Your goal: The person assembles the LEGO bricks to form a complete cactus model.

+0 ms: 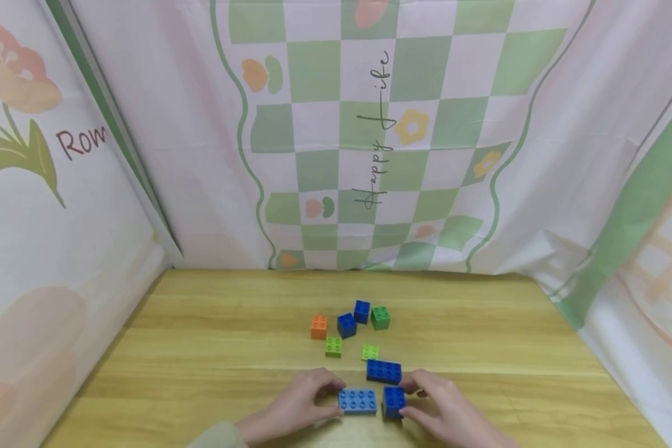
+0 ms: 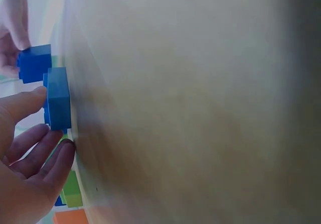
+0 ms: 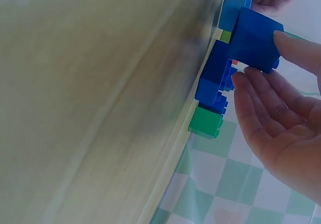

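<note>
My left hand (image 1: pixel 305 401) is at the left end of a light blue eight-stud toy brick (image 1: pixel 357 402), thumb and fingertips pinching it. In the left wrist view this brick (image 2: pixel 59 98) lies on the table, thumb by its studs. Between thumb and fingertips my right hand (image 1: pixel 445 407) pinches a dark blue four-stud brick (image 1: pixel 394 402), just right of the light blue one. The right wrist view shows that dark blue brick (image 3: pixel 255 39) raised off the tabletop. A long dark blue brick (image 1: pixel 383 371) lies just beyond both hands.
Farther back on the wooden table (image 1: pixel 229 330) lie an orange brick (image 1: pixel 318 326), two small dark blue bricks (image 1: pixel 346 325), a green brick (image 1: pixel 380 318) and two lime bricks (image 1: pixel 333 347). Printed curtains (image 1: pixel 313 124) enclose the back and sides.
</note>
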Motion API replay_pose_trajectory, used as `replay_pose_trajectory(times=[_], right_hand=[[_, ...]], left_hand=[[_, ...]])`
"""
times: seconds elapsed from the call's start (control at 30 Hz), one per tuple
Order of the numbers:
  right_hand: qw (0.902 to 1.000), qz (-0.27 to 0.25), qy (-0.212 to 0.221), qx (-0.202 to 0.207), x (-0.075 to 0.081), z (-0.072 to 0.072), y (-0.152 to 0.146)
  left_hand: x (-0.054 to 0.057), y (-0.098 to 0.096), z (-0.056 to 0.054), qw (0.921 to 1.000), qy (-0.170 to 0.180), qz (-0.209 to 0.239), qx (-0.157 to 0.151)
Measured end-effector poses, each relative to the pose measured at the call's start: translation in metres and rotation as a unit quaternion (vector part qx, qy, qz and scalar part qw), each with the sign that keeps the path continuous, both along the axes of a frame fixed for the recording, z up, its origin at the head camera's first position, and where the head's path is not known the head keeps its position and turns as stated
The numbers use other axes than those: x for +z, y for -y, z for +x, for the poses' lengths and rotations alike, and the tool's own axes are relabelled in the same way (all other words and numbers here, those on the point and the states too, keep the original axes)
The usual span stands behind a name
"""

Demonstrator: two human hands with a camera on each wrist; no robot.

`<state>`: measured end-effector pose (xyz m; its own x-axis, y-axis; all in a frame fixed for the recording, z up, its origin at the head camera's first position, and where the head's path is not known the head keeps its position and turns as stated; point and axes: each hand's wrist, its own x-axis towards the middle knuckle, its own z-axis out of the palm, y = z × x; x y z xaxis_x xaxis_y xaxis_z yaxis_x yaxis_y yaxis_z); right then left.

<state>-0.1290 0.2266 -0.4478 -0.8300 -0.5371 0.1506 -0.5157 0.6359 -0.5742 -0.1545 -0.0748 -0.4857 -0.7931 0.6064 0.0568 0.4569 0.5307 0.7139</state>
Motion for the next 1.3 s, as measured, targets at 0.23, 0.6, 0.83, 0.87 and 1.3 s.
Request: replay_pose_trajectory(times=[0.23,0.6,0.83,0.87,1.3], right_hand=[[0.9997,0.002,0.023,-0.003,-0.0015,-0.0008,0.0001],[0.9982,0.008,0.058,-0.011,-0.0012,-0.0015,0.0018],[0.9965,0.019,0.080,-0.014,0.0003,-0.0029,0.0045],[0.9964,0.020,0.082,-0.013,0.0005,-0.0030,0.0046],[0.9958,0.025,0.088,-0.009,-0.0016,-0.0040,0.0053]], left_hand=[[-0.0014,-0.0009,-0.0021,1.0000,0.001,-0.008,-0.005],[-0.0007,-0.0022,-0.0042,0.9998,0.000,-0.020,-0.007],[0.0014,-0.0031,-0.0033,0.9995,-0.002,-0.031,-0.007],[0.0018,-0.0031,-0.0031,0.9994,-0.003,-0.032,-0.007],[0.0042,-0.0025,-0.0021,0.9989,-0.020,-0.040,-0.015]])
